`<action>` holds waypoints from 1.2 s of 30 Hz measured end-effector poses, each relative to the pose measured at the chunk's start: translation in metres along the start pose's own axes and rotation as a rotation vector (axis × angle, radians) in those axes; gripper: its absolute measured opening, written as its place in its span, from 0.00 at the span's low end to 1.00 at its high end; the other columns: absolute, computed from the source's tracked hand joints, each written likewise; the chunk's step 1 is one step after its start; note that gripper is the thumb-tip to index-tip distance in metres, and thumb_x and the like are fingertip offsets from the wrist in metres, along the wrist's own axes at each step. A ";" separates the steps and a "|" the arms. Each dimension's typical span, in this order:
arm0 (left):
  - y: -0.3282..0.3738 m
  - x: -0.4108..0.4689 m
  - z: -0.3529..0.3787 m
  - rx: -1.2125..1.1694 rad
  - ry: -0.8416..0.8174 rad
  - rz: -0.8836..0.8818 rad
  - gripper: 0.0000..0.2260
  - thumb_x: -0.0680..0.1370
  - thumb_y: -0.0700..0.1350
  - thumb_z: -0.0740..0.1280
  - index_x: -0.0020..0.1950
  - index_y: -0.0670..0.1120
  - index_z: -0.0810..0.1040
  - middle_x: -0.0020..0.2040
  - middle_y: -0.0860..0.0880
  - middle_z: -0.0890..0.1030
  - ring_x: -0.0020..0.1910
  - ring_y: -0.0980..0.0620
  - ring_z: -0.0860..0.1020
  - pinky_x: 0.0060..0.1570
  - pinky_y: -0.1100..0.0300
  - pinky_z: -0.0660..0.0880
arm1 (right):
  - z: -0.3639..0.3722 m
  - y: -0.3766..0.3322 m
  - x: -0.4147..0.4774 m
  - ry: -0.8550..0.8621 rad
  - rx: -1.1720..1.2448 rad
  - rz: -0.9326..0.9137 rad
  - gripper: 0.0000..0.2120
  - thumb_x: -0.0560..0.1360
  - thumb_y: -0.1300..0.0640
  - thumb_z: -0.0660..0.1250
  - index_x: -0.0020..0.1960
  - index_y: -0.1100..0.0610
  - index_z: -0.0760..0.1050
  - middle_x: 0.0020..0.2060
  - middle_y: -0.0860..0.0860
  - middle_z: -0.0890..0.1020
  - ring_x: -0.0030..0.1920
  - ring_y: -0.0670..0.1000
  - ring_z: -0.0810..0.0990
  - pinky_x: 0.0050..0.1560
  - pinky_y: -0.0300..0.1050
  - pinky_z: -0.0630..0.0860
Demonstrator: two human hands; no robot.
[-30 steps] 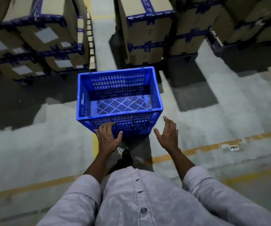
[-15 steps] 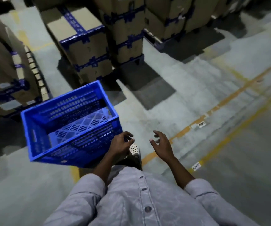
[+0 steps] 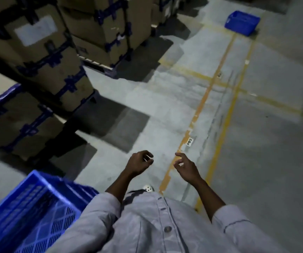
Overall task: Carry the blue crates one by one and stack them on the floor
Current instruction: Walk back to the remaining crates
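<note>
Floor (image 3: 265, 161): grey concrete, dull, scuffed, with dark shadow patches beside the stacks. Light is low.

Markings: a worn orange line (image 3: 201, 103) runs from near your feet toward the far end of the room. A yellow line (image 3: 225, 121) runs alongside it, on its right. Another yellow line crosses both farther off. A small white label (image 3: 189, 142) reading P05 lies just beside the orange line.

Stock: cartons (image 3: 43, 57), brown with dark blue strapping, stand stacked along the left side and recede into the background. One carton carries a pale rectangular sticker on its face. A pallet (image 3: 99, 68) edge shows under the middle stack. The left part of the view is blurred.

Crates: the near crate (image 3: 28, 207), blue with slotted walls and a lattice bottom, sits at the lower left, close beside your left sleeve, cut off by the frame edge. What it rests on is not visible. The far crate (image 3: 242, 23) sits on the floor at the upper right, well apart from you, beyond the end of the painted lines.

Hands: your left hand (image 3: 138, 164) hangs in front of you with fingers loosely curled, gripping nothing. Your right hand (image 3: 185, 168) is just beside it, fingers relaxed and partly bent, also gripping nothing. Neither touches a crate.

Also in view: your pale grey shirt (image 3: 147, 225) and the toe of one shoe (image 3: 148, 188) below the left hand.
</note>
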State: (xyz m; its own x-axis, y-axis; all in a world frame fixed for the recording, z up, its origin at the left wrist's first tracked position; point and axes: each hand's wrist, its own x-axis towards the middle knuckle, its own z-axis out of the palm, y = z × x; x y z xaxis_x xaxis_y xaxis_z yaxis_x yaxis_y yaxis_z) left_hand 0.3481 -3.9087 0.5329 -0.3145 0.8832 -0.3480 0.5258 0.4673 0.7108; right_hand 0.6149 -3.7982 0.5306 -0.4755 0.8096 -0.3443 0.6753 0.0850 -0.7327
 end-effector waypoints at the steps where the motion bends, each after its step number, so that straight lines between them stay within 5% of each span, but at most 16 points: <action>1: 0.012 0.024 -0.008 0.006 -0.010 0.010 0.10 0.78 0.56 0.75 0.58 0.57 0.88 0.44 0.61 0.88 0.43 0.65 0.85 0.45 0.62 0.76 | -0.010 -0.005 0.014 0.032 0.018 0.021 0.20 0.84 0.53 0.71 0.74 0.42 0.74 0.51 0.39 0.86 0.48 0.48 0.86 0.52 0.50 0.80; 9: 0.070 0.161 -0.014 0.119 -0.180 0.126 0.14 0.76 0.61 0.71 0.57 0.59 0.87 0.44 0.61 0.88 0.45 0.60 0.86 0.50 0.57 0.81 | -0.061 -0.007 0.095 0.094 0.183 0.118 0.18 0.84 0.44 0.69 0.72 0.35 0.74 0.52 0.43 0.86 0.47 0.48 0.88 0.55 0.55 0.85; 14: 0.098 0.255 0.002 0.106 -0.238 0.107 0.10 0.76 0.57 0.73 0.56 0.58 0.88 0.43 0.60 0.88 0.43 0.60 0.86 0.46 0.58 0.79 | -0.112 -0.003 0.174 0.120 0.222 0.187 0.16 0.84 0.49 0.70 0.70 0.37 0.78 0.51 0.45 0.87 0.49 0.48 0.87 0.56 0.52 0.83; 23: 0.203 0.439 0.000 0.159 -0.264 0.175 0.16 0.75 0.63 0.69 0.57 0.59 0.88 0.44 0.60 0.88 0.44 0.60 0.86 0.50 0.53 0.83 | -0.266 0.014 0.353 0.095 0.204 0.181 0.11 0.84 0.46 0.72 0.66 0.39 0.81 0.51 0.45 0.86 0.41 0.50 0.89 0.51 0.54 0.86; 30: 0.276 0.563 0.004 0.040 -0.233 0.148 0.04 0.77 0.57 0.72 0.50 0.64 0.85 0.43 0.59 0.89 0.43 0.59 0.87 0.51 0.54 0.82 | -0.346 0.019 0.457 0.111 0.293 0.280 0.11 0.85 0.53 0.72 0.66 0.45 0.83 0.51 0.49 0.87 0.38 0.48 0.87 0.54 0.54 0.84; 34: 0.309 0.654 0.011 0.045 -0.260 0.194 0.03 0.78 0.53 0.73 0.50 0.62 0.87 0.43 0.68 0.86 0.48 0.56 0.87 0.50 0.56 0.81 | -0.385 0.032 0.537 0.097 0.307 0.342 0.11 0.83 0.56 0.71 0.63 0.45 0.84 0.53 0.54 0.88 0.39 0.49 0.87 0.46 0.46 0.83; 36: 0.329 0.715 0.009 0.038 -0.262 0.218 0.04 0.77 0.56 0.72 0.50 0.64 0.86 0.45 0.67 0.87 0.49 0.56 0.87 0.51 0.56 0.81 | -0.407 0.042 0.593 0.118 0.297 0.351 0.11 0.81 0.51 0.72 0.62 0.42 0.85 0.52 0.52 0.88 0.42 0.51 0.88 0.49 0.51 0.86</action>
State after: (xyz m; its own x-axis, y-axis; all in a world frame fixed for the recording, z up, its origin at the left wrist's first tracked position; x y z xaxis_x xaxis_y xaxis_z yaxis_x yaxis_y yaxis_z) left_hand 0.3031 -3.1227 0.5126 0.0197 0.9406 -0.3390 0.5890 0.2630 0.7641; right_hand 0.5906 -3.0787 0.5346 -0.1683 0.8213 -0.5452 0.5855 -0.3616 -0.7256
